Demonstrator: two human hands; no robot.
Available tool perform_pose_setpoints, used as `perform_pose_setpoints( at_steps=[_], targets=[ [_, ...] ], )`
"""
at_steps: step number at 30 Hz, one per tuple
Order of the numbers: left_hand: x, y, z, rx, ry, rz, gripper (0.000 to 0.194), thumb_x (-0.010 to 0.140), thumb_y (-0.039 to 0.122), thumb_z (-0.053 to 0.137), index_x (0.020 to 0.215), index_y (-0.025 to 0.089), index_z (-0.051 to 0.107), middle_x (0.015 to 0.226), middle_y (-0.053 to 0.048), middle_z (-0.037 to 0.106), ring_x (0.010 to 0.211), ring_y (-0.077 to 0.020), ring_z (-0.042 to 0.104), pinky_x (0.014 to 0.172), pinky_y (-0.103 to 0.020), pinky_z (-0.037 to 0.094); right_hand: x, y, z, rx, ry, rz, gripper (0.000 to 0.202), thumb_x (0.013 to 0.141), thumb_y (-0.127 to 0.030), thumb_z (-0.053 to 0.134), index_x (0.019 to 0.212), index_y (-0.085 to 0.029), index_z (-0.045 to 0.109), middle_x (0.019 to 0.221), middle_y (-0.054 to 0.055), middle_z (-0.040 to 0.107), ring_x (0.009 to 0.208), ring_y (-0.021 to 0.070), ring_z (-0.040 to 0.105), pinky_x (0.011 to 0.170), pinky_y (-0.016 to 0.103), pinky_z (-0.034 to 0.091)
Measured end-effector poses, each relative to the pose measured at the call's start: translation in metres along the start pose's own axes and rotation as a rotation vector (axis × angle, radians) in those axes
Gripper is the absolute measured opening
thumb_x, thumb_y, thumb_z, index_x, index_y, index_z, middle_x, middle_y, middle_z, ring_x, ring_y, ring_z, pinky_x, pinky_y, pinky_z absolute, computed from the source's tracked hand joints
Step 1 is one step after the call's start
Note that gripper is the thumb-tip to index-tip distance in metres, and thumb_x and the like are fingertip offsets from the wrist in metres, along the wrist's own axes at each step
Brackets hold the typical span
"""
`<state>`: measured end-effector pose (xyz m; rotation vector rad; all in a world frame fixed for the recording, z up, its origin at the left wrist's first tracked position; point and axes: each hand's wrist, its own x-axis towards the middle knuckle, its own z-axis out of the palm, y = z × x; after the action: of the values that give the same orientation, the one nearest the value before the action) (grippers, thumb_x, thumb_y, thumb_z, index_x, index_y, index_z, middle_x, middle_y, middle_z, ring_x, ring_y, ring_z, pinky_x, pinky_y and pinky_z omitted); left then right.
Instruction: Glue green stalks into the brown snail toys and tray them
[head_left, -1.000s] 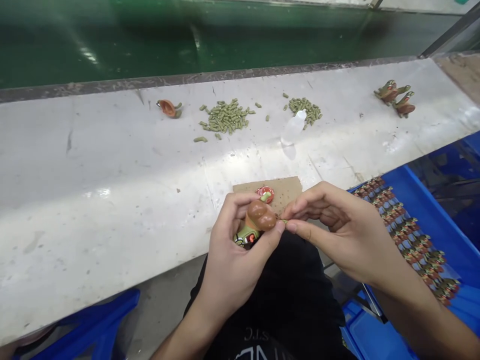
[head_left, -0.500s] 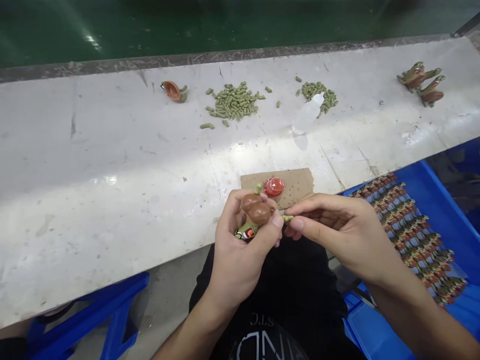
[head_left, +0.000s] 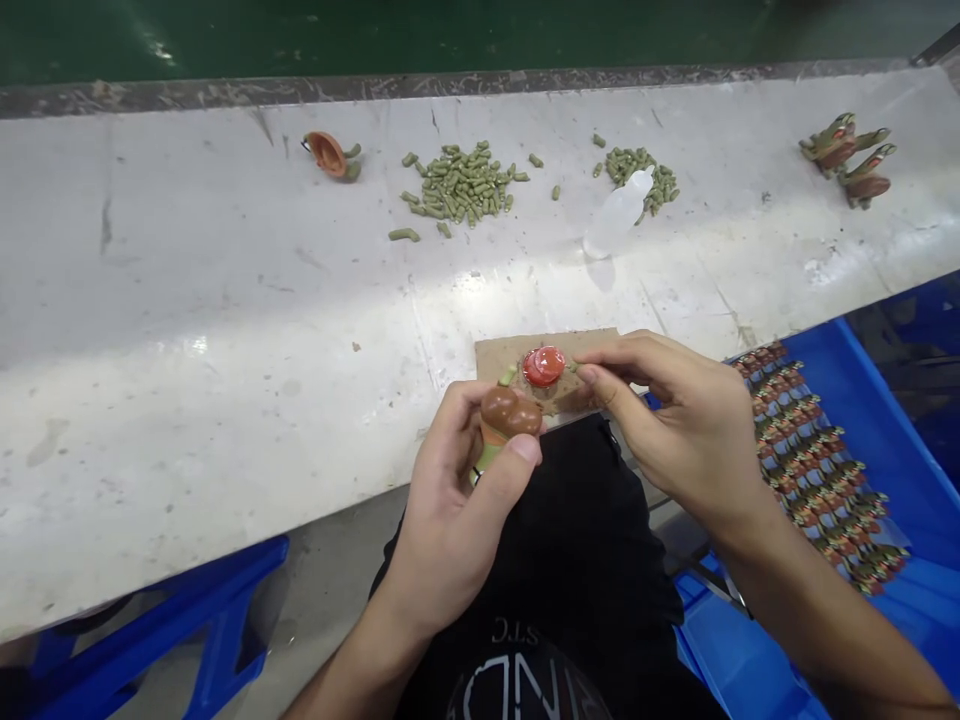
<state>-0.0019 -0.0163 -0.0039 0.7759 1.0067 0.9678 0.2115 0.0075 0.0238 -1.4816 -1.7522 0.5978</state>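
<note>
My left hand [head_left: 463, 500] is closed around a small brown and green turtle-like figurine [head_left: 511, 412], its rounded brown side facing up. A short green piece sticks out of the figurine's top. Between thumb and forefinger, my right hand [head_left: 675, 420] pinches a small green peg-like piece [head_left: 574, 367], mostly hidden by the fingertips. That piece is right beside a small round holder of red material [head_left: 544, 367], which sits on a cardboard piece [head_left: 495, 355] at the table's near edge.
Two piles of green pegs, a left pile [head_left: 466, 185] and a right pile [head_left: 637, 170], lie farther back. A translucent bottle [head_left: 611, 222] stands by the right pile. Figurine parts [head_left: 328, 153] and finished-looking figurines [head_left: 836, 150] lie apart. A blue crate [head_left: 892, 420] holds rows of figurines.
My right hand has moved away from the figurine, up and forward to the red material, carrying the green piece. My left hand still holds the figurine, now turned slightly.
</note>
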Motion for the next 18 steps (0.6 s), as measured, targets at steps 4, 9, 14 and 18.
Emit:
perform_pose_setpoints(
  at_steps=[4, 9, 14, 18],
  targets=[
    [0.0019, -0.0071, -0.0018, -0.032, 0.013, -0.021, 0.016, 0.112, 0.04, 0.085, 0.123, 0.03, 0.079, 0.113, -0.003, 0.076, 0.1, -0.0225, 0.071, 0.093, -0.036, 0.058, -0.001, 0.0035, 0.0046, -0.055, -0.011, -0.053, 0.026, 0.114, -0.014, 0.074, 0.114, -0.036, 0.089, 0.111, 0.003, 0.092, 0.1, 0.0308, 0.089, 0.089, 0.048, 0.075],
    [0.0029, -0.0113, -0.0034, -0.056, 0.011, -0.021, 0.013, 0.113, 0.04, 0.085, 0.123, 0.033, 0.08, 0.112, 0.0, 0.078, 0.099, -0.0198, 0.071, 0.092, -0.032, 0.058, -0.0049, 0.0048, 0.0057, -0.108, -0.008, -0.107, 0.027, 0.114, -0.011, 0.074, 0.115, -0.033, 0.09, 0.109, 0.004, 0.093, 0.098, 0.0295, 0.088, 0.088, 0.045, 0.074],
    [0.003, -0.0098, -0.0029, -0.049, -0.002, -0.019, 0.012, 0.114, 0.039, 0.084, 0.123, 0.032, 0.079, 0.113, -0.001, 0.077, 0.101, -0.0201, 0.071, 0.092, -0.032, 0.058, -0.0052, 0.006, 0.005, -0.105, -0.008, -0.101, 0.028, 0.113, -0.009, 0.075, 0.117, -0.032, 0.09, 0.111, 0.005, 0.093, 0.1, 0.0292, 0.088, 0.089, 0.045, 0.075],
    [0.0028, -0.0083, -0.0017, -0.023, 0.014, -0.028, 0.015, 0.113, 0.039, 0.084, 0.122, 0.029, 0.077, 0.112, -0.002, 0.076, 0.1, -0.0216, 0.072, 0.089, -0.034, 0.058, -0.0058, 0.0063, 0.0051, -0.073, 0.003, -0.079, 0.027, 0.112, -0.011, 0.077, 0.115, -0.034, 0.092, 0.111, 0.004, 0.093, 0.1, 0.03, 0.089, 0.09, 0.047, 0.076]
  ],
)
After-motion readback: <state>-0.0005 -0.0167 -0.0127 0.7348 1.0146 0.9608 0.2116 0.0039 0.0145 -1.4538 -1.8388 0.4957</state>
